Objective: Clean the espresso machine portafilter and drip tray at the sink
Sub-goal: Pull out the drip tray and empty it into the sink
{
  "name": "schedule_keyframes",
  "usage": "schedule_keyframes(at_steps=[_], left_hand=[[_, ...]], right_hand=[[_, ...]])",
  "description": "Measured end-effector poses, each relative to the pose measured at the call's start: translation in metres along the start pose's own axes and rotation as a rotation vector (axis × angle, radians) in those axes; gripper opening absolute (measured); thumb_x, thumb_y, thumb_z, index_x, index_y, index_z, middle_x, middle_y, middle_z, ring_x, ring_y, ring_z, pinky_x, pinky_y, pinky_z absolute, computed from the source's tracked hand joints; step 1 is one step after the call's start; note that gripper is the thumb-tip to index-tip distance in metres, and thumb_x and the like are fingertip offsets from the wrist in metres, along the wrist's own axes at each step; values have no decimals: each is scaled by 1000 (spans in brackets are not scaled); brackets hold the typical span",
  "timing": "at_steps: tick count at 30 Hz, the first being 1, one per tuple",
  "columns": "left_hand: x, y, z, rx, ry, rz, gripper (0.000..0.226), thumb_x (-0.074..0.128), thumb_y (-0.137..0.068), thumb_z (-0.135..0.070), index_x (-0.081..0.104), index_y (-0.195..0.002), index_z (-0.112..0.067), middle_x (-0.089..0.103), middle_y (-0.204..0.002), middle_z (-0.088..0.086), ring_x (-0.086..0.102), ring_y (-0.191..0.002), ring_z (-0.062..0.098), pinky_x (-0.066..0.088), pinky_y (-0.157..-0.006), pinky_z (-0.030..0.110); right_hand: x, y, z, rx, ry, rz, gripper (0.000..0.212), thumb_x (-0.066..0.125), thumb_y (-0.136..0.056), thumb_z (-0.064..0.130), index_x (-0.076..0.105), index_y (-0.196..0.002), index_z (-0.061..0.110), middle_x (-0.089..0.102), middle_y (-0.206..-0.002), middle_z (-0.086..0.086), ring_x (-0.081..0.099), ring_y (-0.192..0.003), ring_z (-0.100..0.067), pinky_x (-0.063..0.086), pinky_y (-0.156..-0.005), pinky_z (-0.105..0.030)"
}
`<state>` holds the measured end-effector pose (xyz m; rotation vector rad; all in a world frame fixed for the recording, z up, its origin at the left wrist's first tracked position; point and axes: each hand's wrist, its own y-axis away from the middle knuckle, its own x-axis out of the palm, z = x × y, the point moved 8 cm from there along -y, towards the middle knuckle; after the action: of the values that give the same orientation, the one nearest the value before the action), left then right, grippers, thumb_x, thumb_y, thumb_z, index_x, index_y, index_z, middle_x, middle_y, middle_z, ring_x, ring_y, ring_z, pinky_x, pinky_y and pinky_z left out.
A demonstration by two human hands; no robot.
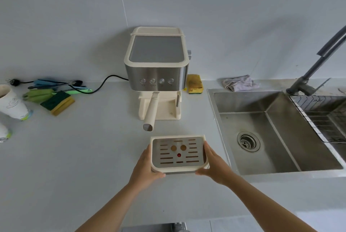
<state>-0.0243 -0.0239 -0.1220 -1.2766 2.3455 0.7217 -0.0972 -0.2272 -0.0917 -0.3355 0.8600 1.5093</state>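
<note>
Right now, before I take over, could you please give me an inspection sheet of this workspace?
Surface: grey countertop, no spills seen.
Job's things: drip tray out of the espresso machine, held in front of it; portafilter in the machine, handle pointing forward; sink at right.
Clutter: green-yellow sponge, paper cup and coloured tools at left; yellow sponge beside the machine; grey cloth behind the sink.
Grippers: left hand grips the tray's left side, right hand its right side.
Cables: black cord runs left from the machine; its plug lies loose on the counter.
Surroundings: grey tiled wall, faucet, wire rack over the sink's right part.
</note>
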Motion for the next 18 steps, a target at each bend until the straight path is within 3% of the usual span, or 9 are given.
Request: schedule_keyframes(at_steps=[4,12,18], left_hand=[[14,12,-1,18,-25,23,103,79,-51,-30,24,-138,-40,47,-127,-16,49,-117,6,51,-92,34],[47,31,-15,19,-60,32,105,80,-54,-28,23,-142,-35,44,-132,-13,47,-120,9,50,-93,32],[67,35,-24,9,-89,36,102,82,-56,-28,25,-141,-31,46,-129,-12,47,-118,7,51,-89,27]], right_hand=[[5,23,-10,54,26,-3,106,72,-77,22,-7,-147,20,34,-144,4,40,-127,-11,40,-103,-28],[-3,54,-32,87,34,-4,93,72,-77,19,9,-145,18,45,-135,2,40,-108,-1,41,-96,-20],[-10,65,-51,99,56,13,89,73,-76,20,14,-143,16,46,-134,0,43,-108,-4,42,-99,-24]])
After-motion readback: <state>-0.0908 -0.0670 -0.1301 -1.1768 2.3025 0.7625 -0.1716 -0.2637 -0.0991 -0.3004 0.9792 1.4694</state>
